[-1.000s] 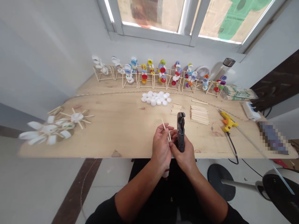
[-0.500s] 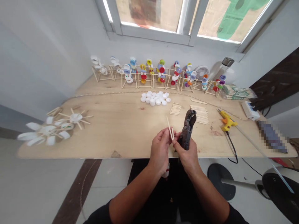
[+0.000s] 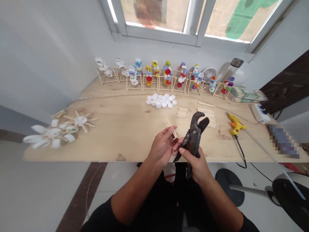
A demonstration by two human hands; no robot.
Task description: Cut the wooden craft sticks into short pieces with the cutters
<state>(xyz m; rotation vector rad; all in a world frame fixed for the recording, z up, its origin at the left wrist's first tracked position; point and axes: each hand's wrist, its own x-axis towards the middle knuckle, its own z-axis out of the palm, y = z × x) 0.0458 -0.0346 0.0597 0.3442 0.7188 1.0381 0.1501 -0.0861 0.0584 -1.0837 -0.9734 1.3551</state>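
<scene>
My left hand (image 3: 161, 147) pinches thin wooden sticks (image 3: 170, 127) over the near edge of the wooden table (image 3: 116, 129); one long stick points up and to the left. My right hand (image 3: 194, 159) grips the handles of dark cutting pliers (image 3: 194, 132), whose jaws stand apart and point up and to the right. The two hands touch each other just above the table's front edge.
Stacks of cut sticks (image 3: 205, 116) and a heap of white bottle caps (image 3: 161, 101) lie beyond my hands. A yellow glue gun (image 3: 235, 125) rests at the right. Stick-and-cap models (image 3: 166, 79) line the back wall. White spoon wheels (image 3: 58, 132) lie at the left.
The pliers have tilted to the right and their jaws have come apart. My left hand has shifted a little left, and the long stick now leans further left.
</scene>
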